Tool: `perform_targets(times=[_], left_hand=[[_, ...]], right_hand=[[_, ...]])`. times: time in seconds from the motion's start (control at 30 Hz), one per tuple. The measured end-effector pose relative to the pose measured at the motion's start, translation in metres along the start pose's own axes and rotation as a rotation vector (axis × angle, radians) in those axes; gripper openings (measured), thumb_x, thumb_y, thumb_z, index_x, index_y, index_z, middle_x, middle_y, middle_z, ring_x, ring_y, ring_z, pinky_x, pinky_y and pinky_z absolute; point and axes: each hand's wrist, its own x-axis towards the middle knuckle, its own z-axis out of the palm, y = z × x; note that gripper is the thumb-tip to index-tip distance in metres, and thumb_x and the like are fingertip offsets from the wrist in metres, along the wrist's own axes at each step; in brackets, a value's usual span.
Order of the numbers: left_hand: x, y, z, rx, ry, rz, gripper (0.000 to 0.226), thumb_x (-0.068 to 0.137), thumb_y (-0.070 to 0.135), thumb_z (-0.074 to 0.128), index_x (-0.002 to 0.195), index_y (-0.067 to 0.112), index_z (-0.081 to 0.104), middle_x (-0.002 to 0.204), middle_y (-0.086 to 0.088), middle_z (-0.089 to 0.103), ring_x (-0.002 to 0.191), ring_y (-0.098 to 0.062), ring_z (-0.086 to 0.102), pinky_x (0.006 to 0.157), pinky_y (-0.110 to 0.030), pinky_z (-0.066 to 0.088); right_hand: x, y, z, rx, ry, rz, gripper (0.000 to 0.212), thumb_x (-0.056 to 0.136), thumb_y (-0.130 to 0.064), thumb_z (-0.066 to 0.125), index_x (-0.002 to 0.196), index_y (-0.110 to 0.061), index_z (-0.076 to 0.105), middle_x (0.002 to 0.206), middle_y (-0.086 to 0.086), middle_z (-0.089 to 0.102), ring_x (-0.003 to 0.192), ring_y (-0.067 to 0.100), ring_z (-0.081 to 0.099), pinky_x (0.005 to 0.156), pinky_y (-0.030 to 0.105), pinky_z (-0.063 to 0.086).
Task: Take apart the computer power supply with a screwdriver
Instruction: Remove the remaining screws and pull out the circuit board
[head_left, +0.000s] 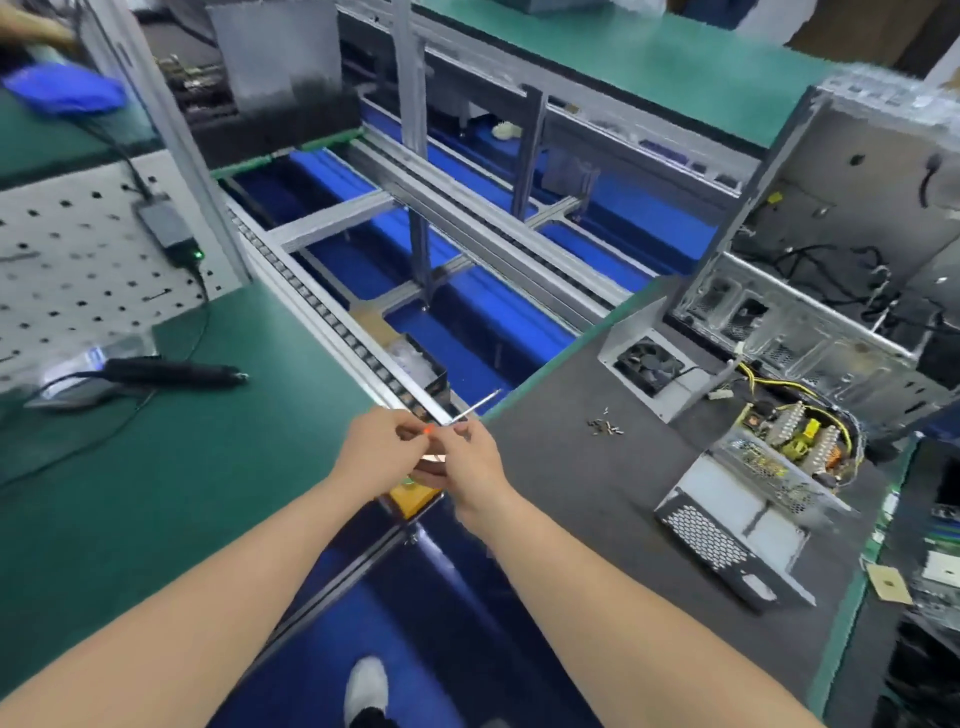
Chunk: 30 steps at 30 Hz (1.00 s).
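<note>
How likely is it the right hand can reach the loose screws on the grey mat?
Likely yes: the screws lie open on the grey mat, nothing between them and the right hand, though it is busy pinching the screwdriver.

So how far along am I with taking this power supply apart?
Done: the fan cover is off and lies apart on the grey mat, with loose screws nearby. In hand: the left hand and right hand both hold the screwdriver, away from the unit. Left: the circuit board sits in the power supply case, likely yet to be unscrewed and lifted out.
</note>
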Motion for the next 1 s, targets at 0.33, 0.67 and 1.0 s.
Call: perform_targets(times=[0.33,0.67,1.0], left_hand=[[-0.024,-0.151,-0.058,0.015,0.063,-0.216,0.01,0.091,0.028,0.072,0.1,0.029,0.078,0.104,0.006,0.077,0.1,-0.016,0.071,0.092,-0.035,0.057],[-0.021,-0.244,-0.084,0.013,0.071,-0.305,0.016,0.095,0.025,0.065,0.105,0.025,0.078,0.111,-0.002,0.071,0.107,-0.024,0.067,0.097,-0.044,0.055],[-0.012,-0.276,-0.093,0.084,0.103,-0.301,0.013,0.1,0.023,0.064,0.111,0.02,0.07,0.116,-0.006,0.064,0.113,-0.029,0.06,0.101,-0.048,0.047]], right_hand=[[0.018,0.088,0.135,-0.022,-0.047,0.255,0.041,0.096,-0.002,0.058,0.131,0.018,0.051,0.094,0.021,0.072,0.062,0.018,0.07,0.072,0.037,0.065],[0.05,0.148,0.216,-0.129,0.011,0.351,0.026,0.096,-0.008,0.061,0.113,0.011,0.068,0.087,0.015,0.074,0.059,0.015,0.068,0.062,0.03,0.059],[0.065,0.16,0.239,-0.204,-0.005,0.341,0.024,0.098,-0.011,0.064,0.117,0.004,0.062,0.099,0.02,0.073,0.082,0.024,0.072,0.082,0.041,0.064]])
